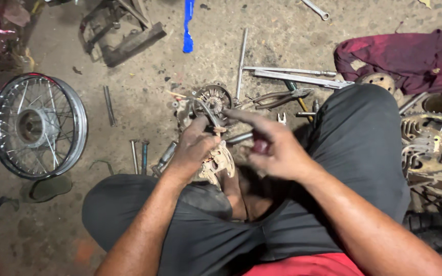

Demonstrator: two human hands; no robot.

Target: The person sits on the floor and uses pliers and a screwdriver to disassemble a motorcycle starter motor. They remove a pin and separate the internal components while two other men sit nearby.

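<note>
The left hand (193,148) is curled tight around a grimy tan metal brake plate (216,162). The right hand (272,148), fingers loosely extended, touches a thin bent metal piece (208,110). One chrome spoked wheel (38,125) and two toothed sprockets (432,143) lie on the floor.

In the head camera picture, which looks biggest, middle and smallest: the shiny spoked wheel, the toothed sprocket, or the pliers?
Largest to smallest, as they look in the head view:
1. Spoked wheel, lying on the floor at the left.
2. Toothed sprocket, at the right edge; it is partly hidden, so its full size is unsure.
3. Pliers, beyond the hands.
</note>
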